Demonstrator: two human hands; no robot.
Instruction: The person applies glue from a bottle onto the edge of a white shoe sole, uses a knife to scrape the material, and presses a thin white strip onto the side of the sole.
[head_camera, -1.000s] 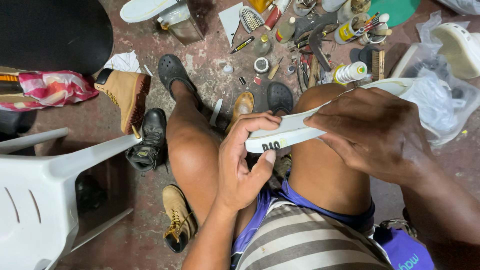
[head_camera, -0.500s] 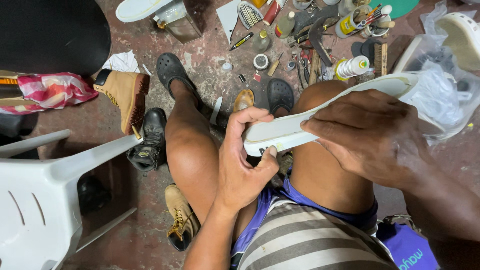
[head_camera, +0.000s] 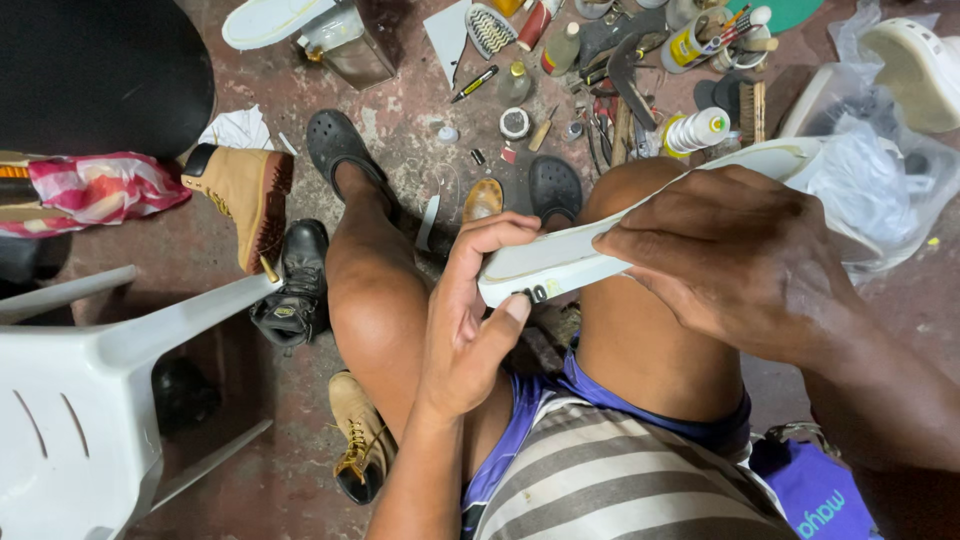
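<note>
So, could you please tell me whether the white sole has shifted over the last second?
Yes. The white sole has tipped: its far end has risen toward the white bottle on the floor, while the left hand keeps its near end.

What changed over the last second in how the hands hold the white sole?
The left hand shifted its grip on the white sole, fingers now curled over its near end, thumb underneath. The right hand stayed pressed on top. Boots and tools on the floor are unchanged.

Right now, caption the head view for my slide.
Left hand and right hand grip a white shoe sole above bare knees.
</note>
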